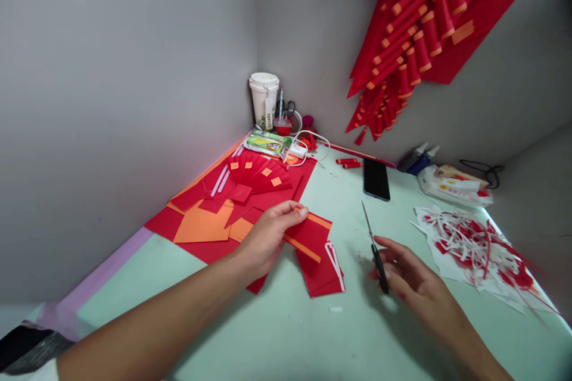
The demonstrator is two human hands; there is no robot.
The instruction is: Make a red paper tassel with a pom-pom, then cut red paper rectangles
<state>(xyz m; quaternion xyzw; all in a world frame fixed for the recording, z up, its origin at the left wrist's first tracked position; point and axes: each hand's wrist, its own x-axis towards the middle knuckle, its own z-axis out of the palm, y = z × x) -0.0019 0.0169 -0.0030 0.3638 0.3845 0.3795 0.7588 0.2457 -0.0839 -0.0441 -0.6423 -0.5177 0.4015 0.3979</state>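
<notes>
Between the thumb and fingers of my left hand [272, 232] is a red paper piece [315, 235] with an orange strip along two of its edges. It hangs over a small stack of red paper [319, 280], on which white strips [335, 265] lie. My right hand [409, 277] grips black-handled scissors [379, 268], whose blades point up and away from me and look closed. The scissors are apart from the paper. A small white scrap [335, 309] lies on the table in front of the stack.
Red and orange sheets [203, 223] and a folded red fan [259, 172] lie at the left. Paper shreds [478, 244] pile up at the right. Toward the back are a phone [376, 178], a white cup [264, 98] and glue bottles [422, 159]. Paper firecrackers [415, 41] hang on the wall.
</notes>
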